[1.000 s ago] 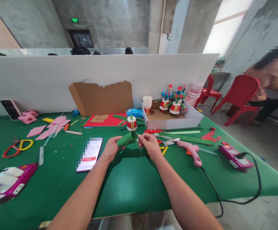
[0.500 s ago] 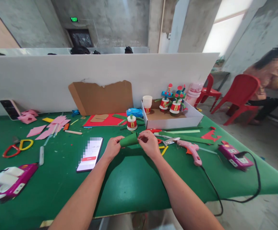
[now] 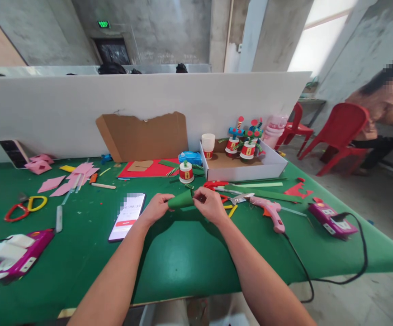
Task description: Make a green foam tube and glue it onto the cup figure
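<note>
Between my two hands is a piece of green paper [image 3: 180, 200], curled into a tube above the table. My left hand [image 3: 158, 207] pinches its left end. At the right end, the closed fingers of my right hand [image 3: 210, 203] grip the edge. Just behind the tube stands a paper-cup figure [image 3: 186, 173] with a red band and folded green arms. A phone [image 3: 127, 218] showing a timer lies left of my left hand. Right of my right hand are scissors [image 3: 239, 199] and a pink glue gun [image 3: 268, 210].
An open white box [image 3: 247, 174] holds more cup figures and stacked paper cups [image 3: 208, 144]. Pink paper pieces [image 3: 77, 179] and red-yellow scissors [image 3: 26, 209] lie left. Purple power strips [image 3: 333, 220] sit right, with a black cable. A person [image 3: 372, 113] sits beyond on a red chair.
Both hands still hold the green paper tube, which has shifted very slightly left. My right fingers have curled a little at its right end. Nothing else has moved.
</note>
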Demonstrator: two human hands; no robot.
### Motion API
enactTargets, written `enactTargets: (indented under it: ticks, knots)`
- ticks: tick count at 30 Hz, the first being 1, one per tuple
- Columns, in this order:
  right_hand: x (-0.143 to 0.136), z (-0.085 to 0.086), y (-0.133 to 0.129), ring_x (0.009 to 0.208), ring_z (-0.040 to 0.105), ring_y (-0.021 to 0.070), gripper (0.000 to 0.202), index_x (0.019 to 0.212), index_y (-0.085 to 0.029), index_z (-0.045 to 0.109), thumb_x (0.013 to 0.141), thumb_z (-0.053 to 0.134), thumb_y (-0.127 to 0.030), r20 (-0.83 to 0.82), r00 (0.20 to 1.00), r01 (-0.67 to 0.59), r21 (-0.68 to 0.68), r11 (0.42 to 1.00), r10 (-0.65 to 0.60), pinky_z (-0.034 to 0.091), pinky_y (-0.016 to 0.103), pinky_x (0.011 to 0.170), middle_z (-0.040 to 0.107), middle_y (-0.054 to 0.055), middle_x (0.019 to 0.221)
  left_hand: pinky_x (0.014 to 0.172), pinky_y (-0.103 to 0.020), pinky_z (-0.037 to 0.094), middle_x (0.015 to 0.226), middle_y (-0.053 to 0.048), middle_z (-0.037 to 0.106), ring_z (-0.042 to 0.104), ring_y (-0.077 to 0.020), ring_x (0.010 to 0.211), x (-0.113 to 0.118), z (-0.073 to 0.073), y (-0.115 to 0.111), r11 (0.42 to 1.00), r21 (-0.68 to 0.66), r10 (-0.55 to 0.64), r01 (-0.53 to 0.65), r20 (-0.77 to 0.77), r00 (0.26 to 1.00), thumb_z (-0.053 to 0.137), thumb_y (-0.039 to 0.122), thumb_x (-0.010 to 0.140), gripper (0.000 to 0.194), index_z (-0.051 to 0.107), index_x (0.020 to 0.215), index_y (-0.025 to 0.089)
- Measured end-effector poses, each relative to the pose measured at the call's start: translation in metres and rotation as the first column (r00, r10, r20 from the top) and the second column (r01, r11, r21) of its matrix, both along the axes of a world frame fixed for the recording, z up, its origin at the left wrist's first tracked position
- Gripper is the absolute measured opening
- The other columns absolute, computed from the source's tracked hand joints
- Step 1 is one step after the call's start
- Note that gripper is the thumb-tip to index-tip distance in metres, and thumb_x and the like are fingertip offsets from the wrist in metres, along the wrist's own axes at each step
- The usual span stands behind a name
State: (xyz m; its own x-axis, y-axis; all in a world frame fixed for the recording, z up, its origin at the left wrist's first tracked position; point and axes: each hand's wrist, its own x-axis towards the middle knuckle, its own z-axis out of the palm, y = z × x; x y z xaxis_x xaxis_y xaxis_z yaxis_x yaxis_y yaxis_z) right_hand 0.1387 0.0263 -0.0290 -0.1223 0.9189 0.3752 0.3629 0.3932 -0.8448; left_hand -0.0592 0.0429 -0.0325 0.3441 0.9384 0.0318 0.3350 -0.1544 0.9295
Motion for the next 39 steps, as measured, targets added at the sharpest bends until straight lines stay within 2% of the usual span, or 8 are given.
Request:
enactTargets:
  ticks: [4,7,11,17,23,31,35,39]
  knots:
    - [0.002,0.002,0.001,0.075,0.06,0.0158,0.006,0.061,-0.02,0.056,0.065,0.057,-0.016,-0.034,0.999,0.002,-0.015,1.0,-0.003,0.044,0.025,0.06,0.066,0.006,0.094,0.053,-0.021,0.032,0.049,0.003,0.051,0.044,-0.0108,0.053,-0.002,0.0,0.0,0.996,-0.078,-0.045,0.045,0.001,0.999,0.052,0.025,0.063,0.018,0.059,0.05,0.015]
    - [0.004,0.006,-0.002,0.087,0.062,0.0177,0.008,0.06,-0.019,0.054,0.064,0.054,-0.012,-0.011,0.994,-0.11,0.014,0.994,0.11,0.044,0.025,0.06,0.061,0.008,0.117,0.053,-0.021,0.034,0.051,0.003,0.053,0.045,-0.0106,0.053,-0.004,-0.001,-0.001,0.989,-0.127,-0.075,0.074,-0.003,0.997,0.053,0.025,0.063,0.017,0.06,0.051,0.015]
    - [0.003,0.009,-0.005,0.085,0.062,0.0182,0.011,0.06,-0.02,0.051,0.064,0.051,-0.011,0.006,0.972,-0.236,0.029,0.971,0.236,0.045,0.026,0.063,0.068,0.007,0.098,0.054,-0.021,0.035,0.053,0.003,0.055,0.047,-0.0106,0.054,-0.005,-0.002,-0.001,0.982,-0.156,-0.107,0.107,0.005,0.994,0.055,0.024,0.063,0.014,0.063,0.056,0.014]
    - [-0.003,-0.003,0.004,0.076,0.061,0.017,0.007,0.06,-0.02,0.052,0.064,0.057,-0.021,-0.259,0.963,-0.111,-0.153,0.982,0.069,0.046,0.028,0.066,0.067,0.004,0.083,0.058,-0.022,0.039,0.064,0.001,0.062,0.051,-0.0114,0.058,0.001,0.001,-0.002,0.994,-0.11,0.02,-0.005,0.139,0.99,0.061,0.024,0.062,0.015,0.068,0.07,0.015]
    - [-0.005,-0.006,0.006,0.079,0.06,0.0164,0.011,0.058,-0.019,0.054,0.059,0.063,-0.025,-0.458,0.889,-0.159,-0.323,0.933,-0.008,0.044,0.025,0.066,0.065,0.002,0.077,0.058,-0.022,0.04,0.065,-0.001,0.063,0.053,-0.0122,0.059,0.007,-0.003,-0.003,0.982,-0.189,0.041,0.011,0.266,0.963,0.066,0.03,0.063,0.021,0.068,0.076,0.014]
    - [-0.008,-0.002,0.006,0.044,0.037,0.0066,0.023,0.06,-0.019,0.054,0.057,0.068,-0.037,-0.537,0.822,-0.063,-0.417,0.907,-0.19,0.027,0.021,0.043,0.052,-0.005,0.053,0.056,-0.023,0.043,0.066,-0.006,0.066,0.057,-0.0116,0.054,0.015,-0.006,-0.006,0.954,-0.276,-0.025,0.118,0.319,0.948,0.056,0.028,0.069,0.025,0.065,0.086,0.012]
    - [-0.006,0.0,0.006,0.041,0.035,0.0041,0.022,0.055,-0.018,0.052,0.054,0.068,-0.032,-0.525,0.838,-0.101,-0.414,0.905,-0.147,0.024,0.021,0.041,0.06,-0.003,0.063,0.057,-0.024,0.045,0.062,-0.006,0.065,0.058,-0.013,0.055,0.012,-0.005,-0.006,0.945,-0.278,-0.08,0.172,0.314,0.946,0.053,0.024,0.067,0.021,0.065,0.079,0.012]
    - [-0.006,-0.002,0.004,0.04,0.036,0.0059,0.014,0.055,-0.019,0.053,0.055,0.065,-0.026,-0.47,0.876,-0.109,-0.42,0.901,-0.113,0.025,0.021,0.041,0.051,-0.007,0.048,0.057,-0.024,0.045,0.063,-0.007,0.066,0.058,-0.0136,0.056,0.012,-0.003,-0.007,0.934,-0.286,-0.125,0.213,0.297,0.947,0.054,0.023,0.067,0.019,0.066,0.077,0.012]
